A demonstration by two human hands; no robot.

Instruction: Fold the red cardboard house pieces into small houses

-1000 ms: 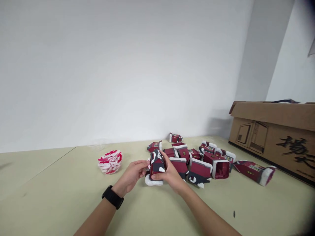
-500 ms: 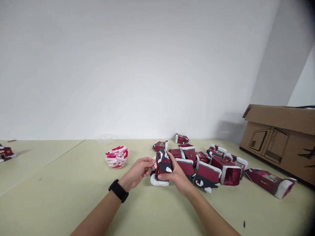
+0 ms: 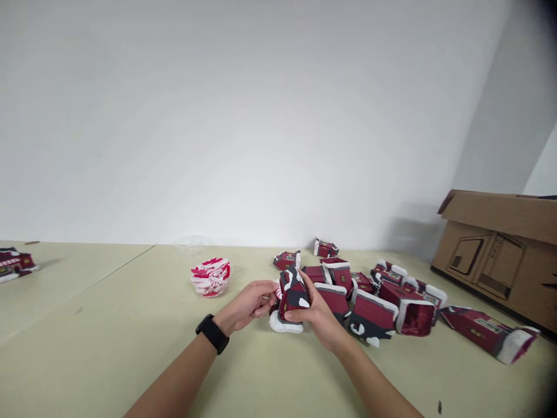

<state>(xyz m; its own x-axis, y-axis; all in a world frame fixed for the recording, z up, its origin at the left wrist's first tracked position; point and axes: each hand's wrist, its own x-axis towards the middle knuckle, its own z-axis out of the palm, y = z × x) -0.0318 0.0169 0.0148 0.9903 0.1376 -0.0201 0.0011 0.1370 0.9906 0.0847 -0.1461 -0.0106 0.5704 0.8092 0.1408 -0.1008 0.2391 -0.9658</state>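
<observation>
My right hand (image 3: 317, 313) is wrapped around a small dark-red model house (image 3: 292, 299) with a dark, snow-patched roof and a white base. The house stands roughly upright at the table's middle. On its left side, my left hand (image 3: 255, 303) pinches a small red-and-white striped piece (image 3: 278, 290) against the wall. Fingers cover most of that piece, so its full shape is hidden. To the left of my hands stands a clear cup (image 3: 211, 293) filled with similar red-and-white striped pieces (image 3: 213, 270).
Several more model houses (image 3: 372, 312) lie tipped over to the right, close to my right hand. A cardboard box (image 3: 500, 255) stands at the far right. Another house (image 3: 15, 264) is at the far left. A clear plastic lid or dish (image 3: 191, 242) lies near the wall.
The view has shifted slightly, so everything sits a little further right. Both hands keep the same hold on the house and striped piece.
</observation>
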